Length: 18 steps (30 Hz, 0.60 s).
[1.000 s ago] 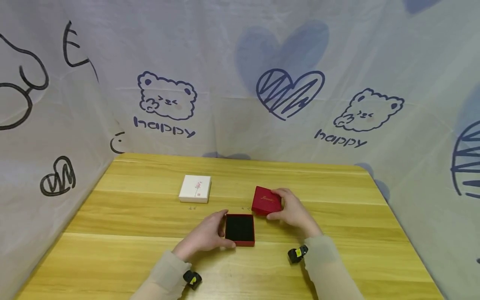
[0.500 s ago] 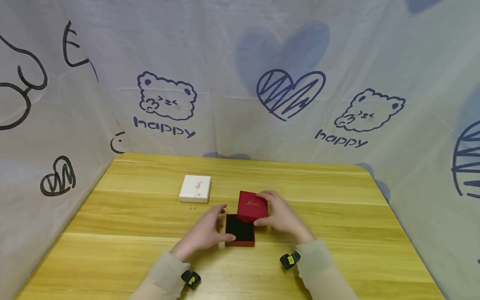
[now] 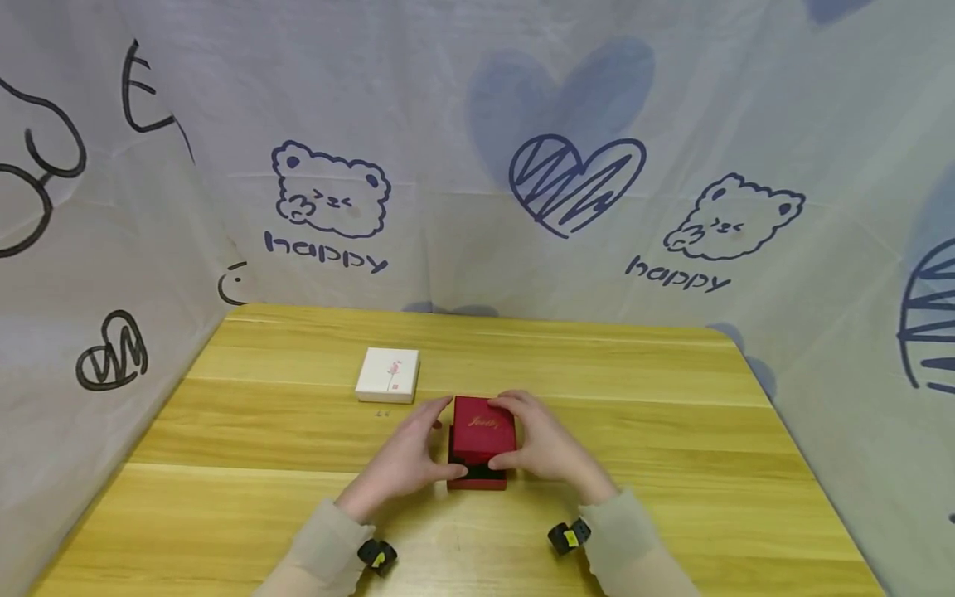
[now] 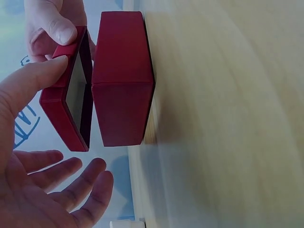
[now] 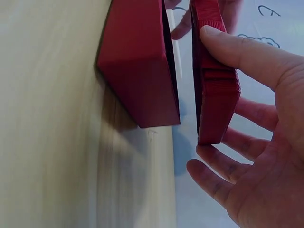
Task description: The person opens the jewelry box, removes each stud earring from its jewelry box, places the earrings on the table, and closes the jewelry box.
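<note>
A red jewelry box lid [image 3: 481, 427] with gold lettering hangs tilted over its box base [image 3: 477, 484], which sits on the table with black padding inside. My right hand [image 3: 548, 445] grips the lid, thumb at the near side and fingers at the far side. In the right wrist view a gap shows between the lid [image 5: 216, 111] and the base [image 5: 137, 90]. My left hand [image 3: 406, 453] is spread beside the box's left side. Its thumb [image 4: 42, 73] overlaps the lid's edge in the left wrist view, while its other fingers are loosely extended.
Behind and left of the red box lies a white box [image 3: 388, 376] with a pink flower print. Tiny light-coloured items [image 3: 383, 413] lie just in front of it. A printed white cloth [image 3: 455, 274] hangs around the table [image 3: 671, 414].
My right hand has brought the red lid leftward and toward me, from right of the base to over it. The left hand has stayed beside the base, nearly still.
</note>
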Each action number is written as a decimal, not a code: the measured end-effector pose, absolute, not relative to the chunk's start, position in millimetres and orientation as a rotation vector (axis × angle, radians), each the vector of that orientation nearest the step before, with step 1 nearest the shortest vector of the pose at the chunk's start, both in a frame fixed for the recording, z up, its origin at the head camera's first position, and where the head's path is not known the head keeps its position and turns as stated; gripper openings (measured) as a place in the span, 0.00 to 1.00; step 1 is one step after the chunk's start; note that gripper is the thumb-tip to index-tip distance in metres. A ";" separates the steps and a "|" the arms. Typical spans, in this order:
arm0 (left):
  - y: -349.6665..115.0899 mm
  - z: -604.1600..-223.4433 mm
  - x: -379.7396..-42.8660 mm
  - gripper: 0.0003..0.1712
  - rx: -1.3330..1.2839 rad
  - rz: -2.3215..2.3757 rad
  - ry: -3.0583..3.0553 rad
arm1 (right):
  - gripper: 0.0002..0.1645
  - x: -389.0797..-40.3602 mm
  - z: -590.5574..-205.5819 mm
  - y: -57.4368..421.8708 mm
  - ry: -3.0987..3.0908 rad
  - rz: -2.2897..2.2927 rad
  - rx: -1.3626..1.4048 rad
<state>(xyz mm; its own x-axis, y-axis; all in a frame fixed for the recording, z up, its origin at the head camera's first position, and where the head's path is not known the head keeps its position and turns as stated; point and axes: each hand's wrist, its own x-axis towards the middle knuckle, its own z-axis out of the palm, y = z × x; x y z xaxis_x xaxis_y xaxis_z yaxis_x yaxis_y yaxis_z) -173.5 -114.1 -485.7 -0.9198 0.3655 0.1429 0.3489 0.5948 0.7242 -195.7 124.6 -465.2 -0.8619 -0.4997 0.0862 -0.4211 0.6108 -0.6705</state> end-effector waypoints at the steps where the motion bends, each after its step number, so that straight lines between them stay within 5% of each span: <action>1: -114.2 -485.6 -173.1 0.58 0.630 1.258 2.788 | 0.46 -194.4 -465.5 124.1 2.718 -1.082 -0.777; 18: -116.9 -484.2 -167.8 0.55 0.694 1.185 2.769 | 0.47 -178.3 -469.6 118.6 2.695 -1.060 -0.786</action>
